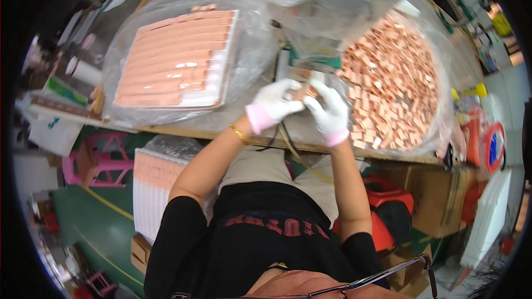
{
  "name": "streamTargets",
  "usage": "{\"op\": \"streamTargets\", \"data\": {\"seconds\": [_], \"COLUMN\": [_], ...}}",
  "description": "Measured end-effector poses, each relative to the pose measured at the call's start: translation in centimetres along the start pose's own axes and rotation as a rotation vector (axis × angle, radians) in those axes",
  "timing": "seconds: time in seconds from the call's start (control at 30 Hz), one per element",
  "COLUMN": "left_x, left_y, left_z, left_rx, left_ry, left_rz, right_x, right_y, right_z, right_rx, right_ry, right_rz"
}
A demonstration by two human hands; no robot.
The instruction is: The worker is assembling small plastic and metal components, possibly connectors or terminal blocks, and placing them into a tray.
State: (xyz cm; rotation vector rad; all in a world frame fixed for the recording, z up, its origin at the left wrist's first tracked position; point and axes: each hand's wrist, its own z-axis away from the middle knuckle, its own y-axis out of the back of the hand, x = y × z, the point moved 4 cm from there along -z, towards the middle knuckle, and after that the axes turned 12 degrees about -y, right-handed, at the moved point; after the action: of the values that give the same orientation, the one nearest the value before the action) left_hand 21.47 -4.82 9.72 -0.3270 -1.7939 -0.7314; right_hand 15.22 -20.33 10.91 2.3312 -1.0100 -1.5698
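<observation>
Both hands wear white gloves with pink cuffs and meet over the table edge in front of me. My left hand (275, 101) is closed, its fingertips pinching one side of a small copper-coloured piece (303, 93). My right hand (331, 106) grips the same piece from the other side with thumb and fingers. The fingers partly cover the piece, so its exact shape is hard to tell. To the right lies a heap of small copper blocks (393, 77) on clear plastic. Left of my hands, a white tray (217, 77) carries neat rows of similar copper pieces.
Behind my hands stands a small green-and-metal device (318, 62), partly under clear plastic sheeting (321, 0). A second white tray (147, 210) sits low at the left, near a pink stool (102, 158). Red stool (382, 227) and cardboard box (438, 199) are at the lower right.
</observation>
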Motion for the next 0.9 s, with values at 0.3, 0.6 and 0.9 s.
{"op": "streamTargets", "data": {"seconds": [0.3, 0.6, 0.9], "left_x": [1.5, 0.3, -0.2], "left_y": [1.6, 16.6, 18.2], "left_z": [3.1, 6.6, 7.1], "left_rx": [0.031, 0.033, -0.041], "left_ry": [-0.03, -0.184, -0.299], "left_rz": [0.23, -1.285, -1.193], "right_x": [0.9, 6.6, 6.0], "right_y": [-0.7, -2.3, 8.2], "right_z": [0.2, -4.4, -3.4], "right_rx": [-0.129, 0.096, -0.242], "right_ry": [-0.047, -0.139, -0.83], "right_rz": [0.097, 0.351, 1.071]}}
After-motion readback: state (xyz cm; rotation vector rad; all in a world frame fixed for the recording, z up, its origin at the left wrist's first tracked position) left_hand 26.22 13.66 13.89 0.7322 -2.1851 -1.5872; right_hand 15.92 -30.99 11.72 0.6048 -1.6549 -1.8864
